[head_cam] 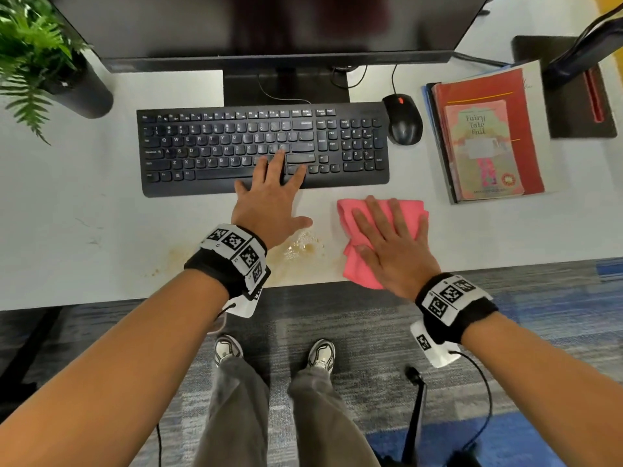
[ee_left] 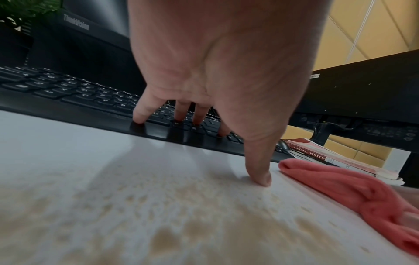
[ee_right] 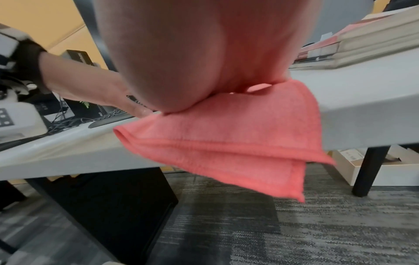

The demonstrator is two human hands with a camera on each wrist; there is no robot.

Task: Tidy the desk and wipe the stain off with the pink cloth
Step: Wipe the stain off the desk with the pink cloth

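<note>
Pressing flat on the pink cloth [head_cam: 384, 230], the right hand [head_cam: 392, 246] has fingers straight; the cloth overhangs the desk's [head_cam: 84, 230] front edge. The stain [head_cam: 300, 247] just beside it looks unwiped. The left hand [head_cam: 269, 200], spread wide, fingertips on the keyboard [head_cam: 209, 146]. Tidying seems done: one keyboard, one mouse [head_cam: 403, 119], one stack of books [head_cam: 485, 136] squared at right.

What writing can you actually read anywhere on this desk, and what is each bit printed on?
"Fairy Tale Fail": cover of the pink book topping the book stack.
"LEGAL WRITING": spine of a red book in that stack.
"ThinkVision": monitor bezel.
"QWERTY" letters: keyboard keys.
Unreadable: smaller print and round badge on the pink book, other spines, small keyboard legends.
</note>
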